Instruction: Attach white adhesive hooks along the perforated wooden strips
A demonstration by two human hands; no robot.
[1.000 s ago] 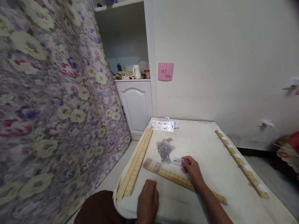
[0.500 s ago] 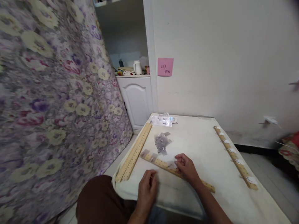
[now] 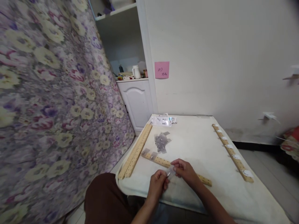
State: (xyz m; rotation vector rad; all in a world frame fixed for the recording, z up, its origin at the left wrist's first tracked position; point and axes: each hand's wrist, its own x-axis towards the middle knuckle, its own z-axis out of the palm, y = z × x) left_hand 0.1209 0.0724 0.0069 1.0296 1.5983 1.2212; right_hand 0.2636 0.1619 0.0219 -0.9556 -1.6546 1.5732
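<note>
My left hand point(image 3: 158, 184) and my right hand point(image 3: 185, 171) meet above the near part of the white table point(image 3: 198, 146). Both pinch a small clear plastic packet point(image 3: 171, 172) between their fingertips. Just behind them lies a perforated wooden strip point(image 3: 177, 168) with two clear packets on its far-left end. A loose pile of small clear packets point(image 3: 161, 142) with metal bits inside lies further back.
Two more wooden strips point(image 3: 136, 150) lie along the table's left edge; another strip point(image 3: 231, 152) with white pieces lies at the right. A blister pack point(image 3: 163, 120) sits at the back. A floral mattress point(image 3: 46, 102) leans at left. A pink note point(image 3: 161, 69) hangs on the wall.
My right hand drew a clear packet back from beside the pile over the strip. My left hand rose from the table and joined it on the packet. The view shifted slightly.
</note>
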